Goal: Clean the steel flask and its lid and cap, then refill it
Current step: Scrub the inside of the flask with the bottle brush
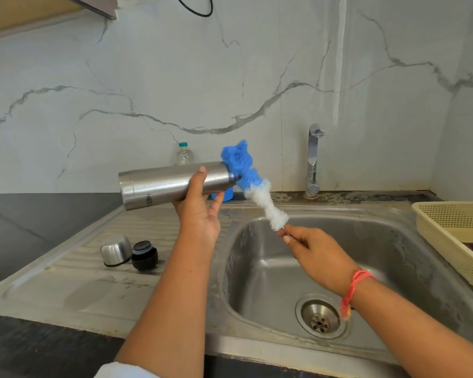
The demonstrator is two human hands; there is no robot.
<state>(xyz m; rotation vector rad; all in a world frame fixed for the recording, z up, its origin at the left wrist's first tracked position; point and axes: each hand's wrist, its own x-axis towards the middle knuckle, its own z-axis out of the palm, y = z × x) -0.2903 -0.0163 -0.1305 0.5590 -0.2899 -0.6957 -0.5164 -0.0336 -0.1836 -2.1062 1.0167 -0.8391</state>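
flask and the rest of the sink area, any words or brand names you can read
"MILTO": on the side of the steel flask; the letters run on out of sight round its underside.
Plastic bottle behind the flask: any label is too small to read.
No other text shows.

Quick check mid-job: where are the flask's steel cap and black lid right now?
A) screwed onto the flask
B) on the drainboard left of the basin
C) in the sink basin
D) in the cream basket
B: the steel cap and black lid sit side by side on the drainboard, left of the sink basin.
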